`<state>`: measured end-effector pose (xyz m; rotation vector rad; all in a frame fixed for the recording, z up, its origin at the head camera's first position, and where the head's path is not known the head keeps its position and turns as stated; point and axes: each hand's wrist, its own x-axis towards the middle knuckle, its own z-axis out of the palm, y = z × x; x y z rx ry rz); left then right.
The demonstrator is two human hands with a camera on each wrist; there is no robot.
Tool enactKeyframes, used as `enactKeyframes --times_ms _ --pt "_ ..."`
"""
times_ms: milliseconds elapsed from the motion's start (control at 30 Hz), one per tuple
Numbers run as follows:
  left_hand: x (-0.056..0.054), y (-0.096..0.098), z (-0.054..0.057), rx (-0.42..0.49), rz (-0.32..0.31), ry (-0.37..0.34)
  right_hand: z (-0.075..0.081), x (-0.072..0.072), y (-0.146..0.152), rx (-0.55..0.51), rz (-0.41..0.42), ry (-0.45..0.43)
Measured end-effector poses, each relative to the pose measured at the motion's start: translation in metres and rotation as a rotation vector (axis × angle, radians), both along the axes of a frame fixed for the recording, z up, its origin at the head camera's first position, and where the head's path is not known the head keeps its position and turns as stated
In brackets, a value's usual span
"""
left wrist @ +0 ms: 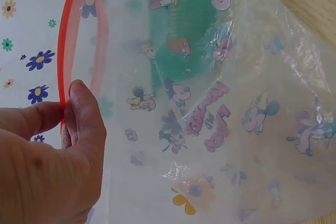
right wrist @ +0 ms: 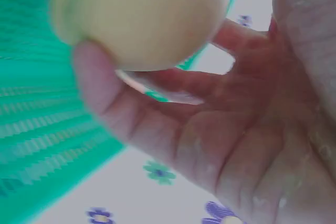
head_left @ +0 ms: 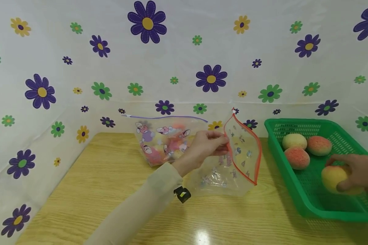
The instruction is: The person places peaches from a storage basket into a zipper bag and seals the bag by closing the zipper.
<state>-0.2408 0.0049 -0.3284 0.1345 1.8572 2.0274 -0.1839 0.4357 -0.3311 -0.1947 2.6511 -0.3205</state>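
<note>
My left hand (head_left: 202, 146) pinches the red zip edge of a clear zip bag (head_left: 220, 180) printed with cartoon figures. The bag's mouth gapes toward the right, and its printed wall (left wrist: 210, 124) fills the left wrist view. Over at the right, my right hand (head_left: 360, 170) grips a yellow peach (head_left: 332, 178) inside the green basket (head_left: 294, 194). In the right wrist view, fingers curl around the pale peach (right wrist: 152, 19). Three more peaches, one of them a red peach (head_left: 297, 158), lie together at the basket's left side.
Behind the left hand stands another zip bag (head_left: 153, 143) with a purple zip and reddish contents. A wooden table (head_left: 110, 177) carries everything. A flower-printed sheet (head_left: 177, 51) hangs behind and along the left. A black strap piece (head_left: 182, 194) is at the left wrist.
</note>
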Motion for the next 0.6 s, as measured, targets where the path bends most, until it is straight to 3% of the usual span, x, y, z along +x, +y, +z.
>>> enactKeyframes --times_ms 167,233,367,600 --pt "-0.001 0.004 0.001 -0.007 -0.008 0.016 0.029 0.005 -0.028 0.058 0.056 0.367" --pt "-0.001 0.005 0.001 -0.013 -0.011 0.026 0.039 0.007 -0.043 0.028 0.070 0.448" --pt "0.001 0.004 0.001 -0.056 0.002 0.075 0.052 0.008 -0.067 -0.063 0.107 0.505" --pt "0.004 0.001 0.000 -0.187 0.087 0.198 0.061 0.010 -0.100 -0.223 0.144 0.567"
